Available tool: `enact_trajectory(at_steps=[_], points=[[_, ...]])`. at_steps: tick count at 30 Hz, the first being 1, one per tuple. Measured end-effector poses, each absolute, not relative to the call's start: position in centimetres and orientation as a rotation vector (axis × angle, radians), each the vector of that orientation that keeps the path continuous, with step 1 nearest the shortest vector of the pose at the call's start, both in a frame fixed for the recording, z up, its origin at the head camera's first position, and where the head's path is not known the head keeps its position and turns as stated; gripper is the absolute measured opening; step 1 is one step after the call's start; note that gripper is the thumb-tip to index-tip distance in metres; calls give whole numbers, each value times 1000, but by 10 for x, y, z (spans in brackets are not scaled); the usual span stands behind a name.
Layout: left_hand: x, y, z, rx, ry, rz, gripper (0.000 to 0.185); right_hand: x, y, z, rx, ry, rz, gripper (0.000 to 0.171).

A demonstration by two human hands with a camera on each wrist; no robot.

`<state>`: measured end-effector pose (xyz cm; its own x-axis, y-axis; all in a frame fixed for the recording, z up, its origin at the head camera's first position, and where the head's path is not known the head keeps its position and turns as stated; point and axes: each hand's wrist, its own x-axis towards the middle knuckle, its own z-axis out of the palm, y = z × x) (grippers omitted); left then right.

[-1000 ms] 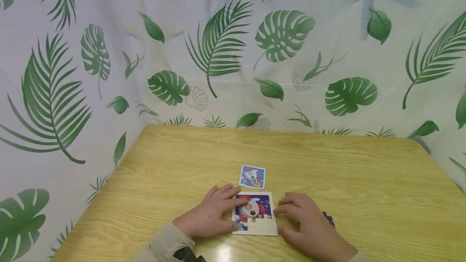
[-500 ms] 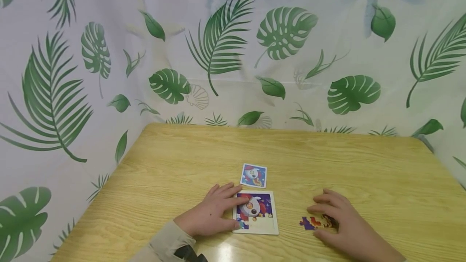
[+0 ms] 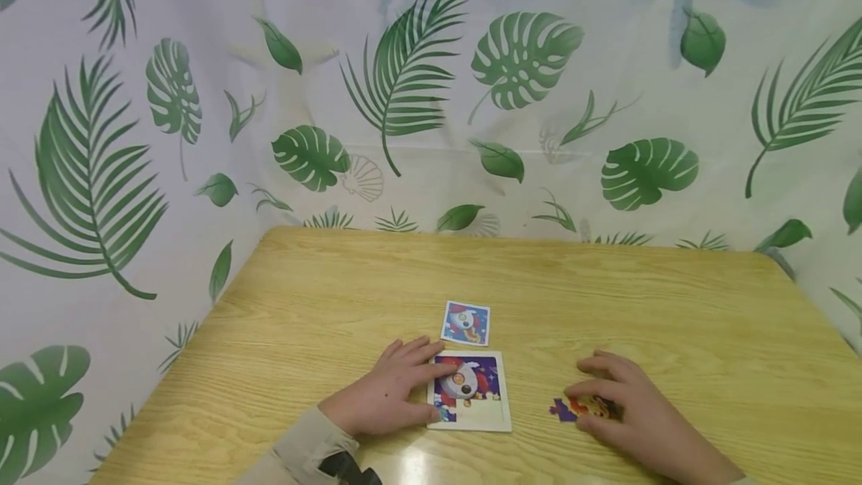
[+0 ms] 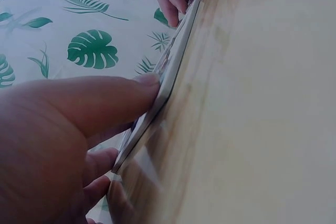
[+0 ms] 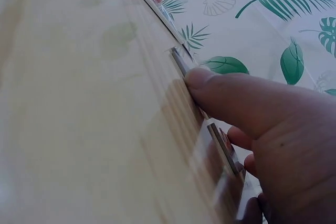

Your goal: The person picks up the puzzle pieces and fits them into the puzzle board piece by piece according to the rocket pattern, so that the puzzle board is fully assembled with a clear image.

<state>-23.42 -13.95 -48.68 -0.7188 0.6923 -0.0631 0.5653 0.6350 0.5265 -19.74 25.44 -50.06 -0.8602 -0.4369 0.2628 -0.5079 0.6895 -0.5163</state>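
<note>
In the head view, a square jigsaw puzzle tray (image 3: 503,425) with a white border lies on the table, a white-faced cartoon figure partly assembled in it. Its lower right shows bare pale backing. My left hand (image 3: 387,393) rests on the tray's left side, fingers fairly straight, thumb (image 4: 139,90) pressing near the front corner. To the right of the tray, my right hand (image 3: 636,410) has thumb and index finger at opposite edges of a purple and orange puzzle piece (image 3: 564,412). Another puzzle piece (image 5: 223,148) lies under that hand, mostly hidden in the head view.
A small picture card (image 3: 465,322) with a similar cartoon lies just beyond the tray. The wooden table (image 3: 337,290) meets a leaf-printed cloth (image 3: 417,193) at its far edge and left side.
My right hand has moved right, from the tray's right edge to the loose pieces, and its index finger has come down onto one. My left hand has stayed on the tray.
</note>
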Motion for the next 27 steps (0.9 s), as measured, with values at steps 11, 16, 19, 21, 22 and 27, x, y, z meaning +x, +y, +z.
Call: enact_trajectory(at_steps=[11, 16, 19, 21, 22, 27], points=[[-233, -140, -486, 1028, 2601, 690, 66, -198, 254, -503, 786, -2735, 873, 23], [-232, -140, -487, 1025, 2600, 693, 65, -197, 253, -504, 777, -2732, 848, 22], [-233, -140, -487, 1031, 2600, 689, 65, -197, 253, -504, 766, -2729, 837, 21], [-233, -139, -487, 1033, 2598, 688, 64, -196, 252, -503, 764, -2723, 826, 21], [-233, -139, -486, 1033, 2597, 687, 64, -196, 252, -503, 766, -2717, 822, 21], [-233, -140, -485, 1022, 2596, 688, 65, -197, 251, -504, 779, -2688, 824, 21]])
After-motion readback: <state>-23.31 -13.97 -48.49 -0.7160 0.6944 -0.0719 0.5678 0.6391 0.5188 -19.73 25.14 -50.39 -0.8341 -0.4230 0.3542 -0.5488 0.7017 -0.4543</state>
